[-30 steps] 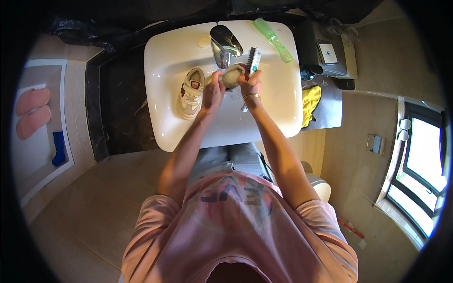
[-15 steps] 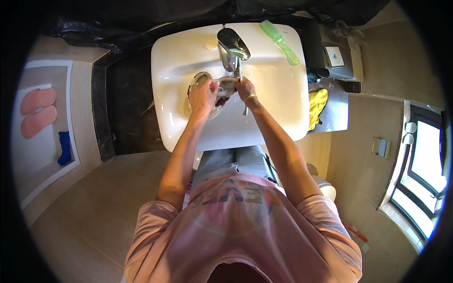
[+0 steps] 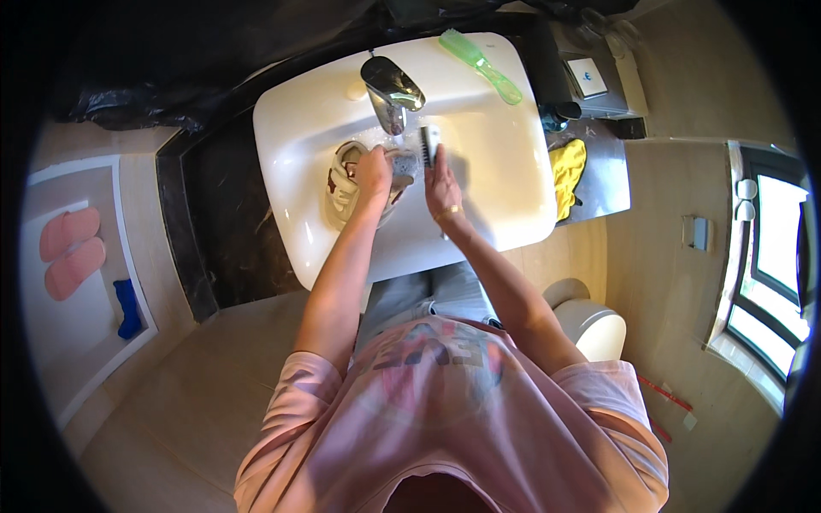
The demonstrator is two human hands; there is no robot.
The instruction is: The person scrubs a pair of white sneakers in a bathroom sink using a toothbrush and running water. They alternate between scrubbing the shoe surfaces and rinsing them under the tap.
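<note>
In the left half of the washbasin is a pale sneaker with maroon patches and laces. My left hand is closed on sneaker material beside it; a pale and maroon part shows right of my fingers. Whether that belongs to a second shoe I cannot tell. My right hand grips a scrub brush with a white back, its dark bristles turned left toward the shoe. A small gap separates bristles and shoe. Over both hands stands a chrome faucet, with wet, foamy-looking porcelain below it.
A green translucent brush lies on the basin's back right rim. Right of the basin are a dark bottle and a yellow cloth. A toilet stands lower right. Pink slippers rest in a niche at far left.
My right hand has drawn the brush off the shoe and turned it, so the bristles now show at the right. The sneaker at the left is more exposed. The whole view has tilted slightly.
</note>
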